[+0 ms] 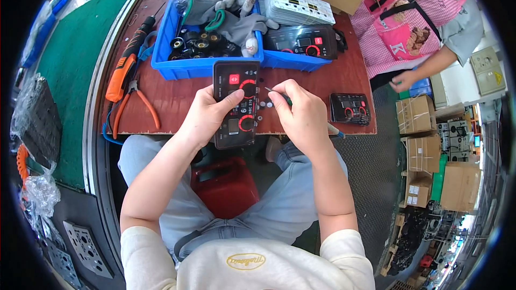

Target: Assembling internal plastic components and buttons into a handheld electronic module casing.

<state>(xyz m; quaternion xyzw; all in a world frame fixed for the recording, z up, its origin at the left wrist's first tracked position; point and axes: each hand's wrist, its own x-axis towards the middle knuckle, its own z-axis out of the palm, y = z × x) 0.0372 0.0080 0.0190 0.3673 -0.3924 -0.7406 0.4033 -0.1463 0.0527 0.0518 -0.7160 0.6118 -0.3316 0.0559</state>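
Observation:
My left hand (pixel 207 115) grips a black control panel (pixel 235 88) with red knobs and a small display, holding it upright over the front edge of the brown table (pixel 355 80). My right hand (pixel 301 113) pinches a thin screwdriver (pixel 271 91), its tip pointing at the panel's right side. Small round parts (pixel 266 105) lie on the table between both hands.
A blue bin (pixel 164 48) holds knobs, grey gloves and plastic bags. An orange electric screwdriver (pixel 126 64) and orange-handled pliers (pixel 134 99) lie left. Another panel (pixel 350 108) sits right. A person in a pink apron (pixel 408 16) stands far right. Cardboard boxes (pixel 416 115) are stacked right. A red container (pixel 226 185) is between my knees.

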